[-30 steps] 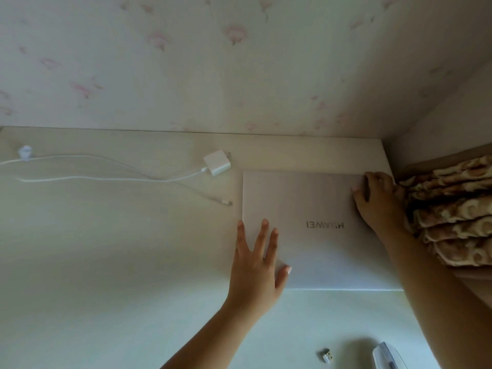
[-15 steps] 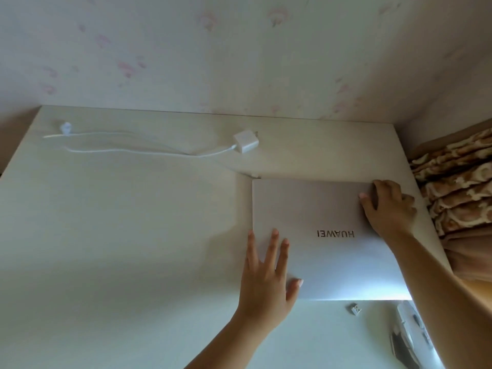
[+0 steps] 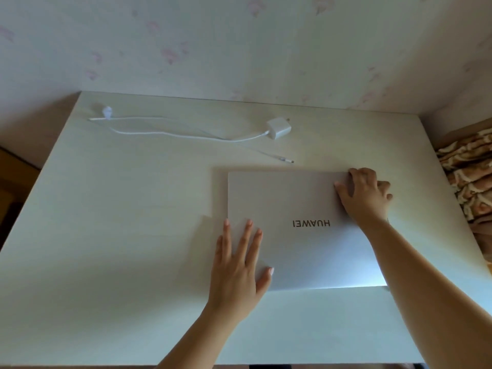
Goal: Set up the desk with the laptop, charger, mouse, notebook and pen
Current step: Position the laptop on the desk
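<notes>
Two hands rest on the closed laptop (image 3: 292, 230), right of centre on the desk (image 3: 119, 235): left hand (image 3: 237, 270) flat, fingers spread, at its near-left corner; right hand (image 3: 366, 195) curled over the far-right edge. The charger (image 3: 278, 128) lies just beyond, nearer the right hand.

A pale, whitish worktop (image 3: 133, 235) with a faint wood grain fills most of the view, its far edge set against the wall (image 3: 239, 49). The wall carries light wallpaper with scattered faded pink flower motifs. At the right, a side wall (image 3: 463, 113) meets it in a corner, and below that lies a brown-and-cream patterned fabric (image 3: 471, 179). Dark brown furniture (image 3: 13, 177) shows left of the worktop. Soft daylight brightens the lower right.
</notes>
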